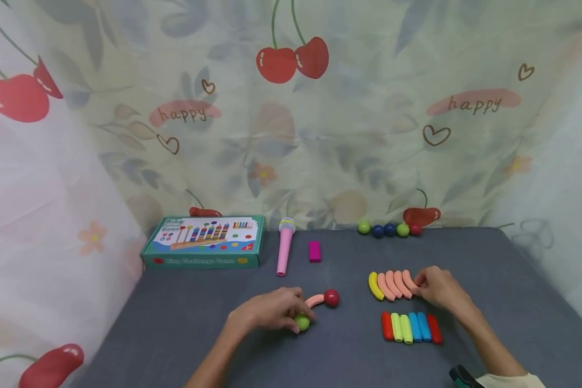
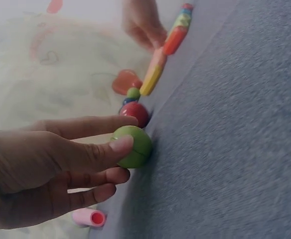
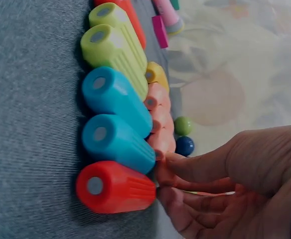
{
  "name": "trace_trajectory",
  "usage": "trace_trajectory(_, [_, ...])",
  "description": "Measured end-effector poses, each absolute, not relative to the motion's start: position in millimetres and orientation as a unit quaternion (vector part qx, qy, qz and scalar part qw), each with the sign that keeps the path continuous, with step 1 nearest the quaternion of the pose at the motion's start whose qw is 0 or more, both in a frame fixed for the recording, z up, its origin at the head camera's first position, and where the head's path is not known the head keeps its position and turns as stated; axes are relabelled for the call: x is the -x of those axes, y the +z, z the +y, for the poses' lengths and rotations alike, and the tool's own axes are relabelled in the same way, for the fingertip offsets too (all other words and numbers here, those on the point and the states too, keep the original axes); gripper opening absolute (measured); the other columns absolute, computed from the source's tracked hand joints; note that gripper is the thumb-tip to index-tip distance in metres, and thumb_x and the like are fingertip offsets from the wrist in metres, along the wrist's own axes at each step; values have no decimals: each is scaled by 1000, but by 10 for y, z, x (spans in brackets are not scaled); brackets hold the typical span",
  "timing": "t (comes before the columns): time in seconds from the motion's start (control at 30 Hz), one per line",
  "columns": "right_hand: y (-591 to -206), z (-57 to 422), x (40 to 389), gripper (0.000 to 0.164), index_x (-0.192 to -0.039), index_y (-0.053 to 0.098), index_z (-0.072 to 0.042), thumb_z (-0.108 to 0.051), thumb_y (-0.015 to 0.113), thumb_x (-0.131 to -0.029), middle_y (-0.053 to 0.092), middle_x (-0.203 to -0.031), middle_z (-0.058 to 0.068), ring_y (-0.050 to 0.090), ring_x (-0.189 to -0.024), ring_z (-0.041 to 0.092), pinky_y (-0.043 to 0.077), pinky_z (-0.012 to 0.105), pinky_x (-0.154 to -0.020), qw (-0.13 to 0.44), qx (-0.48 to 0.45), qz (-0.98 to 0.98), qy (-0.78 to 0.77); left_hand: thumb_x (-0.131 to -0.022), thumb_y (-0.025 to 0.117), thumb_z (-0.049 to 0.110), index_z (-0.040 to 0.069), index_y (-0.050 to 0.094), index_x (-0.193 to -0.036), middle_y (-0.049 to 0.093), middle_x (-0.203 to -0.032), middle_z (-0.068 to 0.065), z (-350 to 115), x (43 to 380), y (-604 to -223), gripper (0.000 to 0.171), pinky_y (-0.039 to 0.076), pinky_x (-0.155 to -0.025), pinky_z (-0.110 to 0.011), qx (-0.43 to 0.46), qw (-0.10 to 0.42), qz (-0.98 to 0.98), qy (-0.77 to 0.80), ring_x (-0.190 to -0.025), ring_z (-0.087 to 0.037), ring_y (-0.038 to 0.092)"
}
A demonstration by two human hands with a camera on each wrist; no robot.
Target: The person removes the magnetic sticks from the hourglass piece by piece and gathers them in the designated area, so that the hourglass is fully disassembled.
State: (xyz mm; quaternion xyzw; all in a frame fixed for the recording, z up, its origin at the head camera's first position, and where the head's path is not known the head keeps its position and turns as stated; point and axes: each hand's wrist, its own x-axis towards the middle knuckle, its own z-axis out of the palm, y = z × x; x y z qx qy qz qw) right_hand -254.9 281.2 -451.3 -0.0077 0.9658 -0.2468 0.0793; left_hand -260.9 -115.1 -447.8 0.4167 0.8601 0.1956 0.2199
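In the head view my left hand (image 1: 276, 310) pinches a green ball (image 1: 302, 322) between thumb and fingers, low over the grey table. Just beyond it a pink curved stick (image 1: 314, 300) has its right end against a red ball (image 1: 332, 298); whether its other end meets the green ball is hidden by my fingers. On the right, my right hand (image 1: 441, 288) pinches the rightmost pink curved stick (image 3: 165, 175) of a side-by-side row. A yellow curved stick (image 1: 375, 286) is at the row's left end, with several pink ones (image 1: 393, 285) between.
Nearer me lies a row of straight sticks in red (image 1: 387, 326), yellow-green and blue (image 1: 414, 327). Several small balls (image 1: 390, 229) line the back edge. A boxed ring game (image 1: 203, 242), a pink toy microphone (image 1: 284, 247) and a magenta block (image 1: 314, 251) stand at back left.
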Motion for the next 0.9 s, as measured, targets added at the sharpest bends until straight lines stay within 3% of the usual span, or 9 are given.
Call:
trace_trajectory(0.23, [-4528,2844,2552,18,-104,72,11,-6,65,-99,67,-85,11,57,-75,19,50,33,-67,95,29,961,-260,-91,82,36,20,62,-146,61,-102,-1,-1178,2635,-4533,61,48,-76,-18,-374,212,871,237,-89,-10,57])
trace_trajectory(0.47, [-4484,2773,2550,21,-95,72,7,-8,60,-102,59,-76,7,53,-69,20,43,31,-63,105,20,966,-234,-95,77,39,15,65,-142,62,-98,3,-1053,2654,-4660,54,47,-76,-18,-349,182,886,246,-87,-6,55])
trace_trajectory(0.57, [-4444,2658,2484,22,-94,70,7,-11,61,-102,57,-79,13,54,-72,25,47,38,-63,69,11,980,-188,-96,76,37,16,66,-141,60,-94,2,-1040,2659,-4677,51,46,-71,-18,-343,184,890,239,-82,-5,53])
trace_trajectory(0.73, [-4397,2300,2336,28,-115,71,8,-15,69,-99,66,-102,23,60,-89,34,56,56,-79,-11,55,990,-131,-98,73,36,18,64,-144,58,-93,0,-1045,2662,-4676,50,42,-66,-17,-340,191,894,221,-75,-2,48])
trace_trajectory(0.9, [-4368,1911,2275,28,-120,71,-2,-18,75,-97,68,-102,6,59,-87,16,54,31,-76,43,211,954,-207,-100,71,33,25,62,-147,57,-97,2,-1054,2671,-4660,49,43,-66,-17,-352,193,888,223,-77,-3,50])
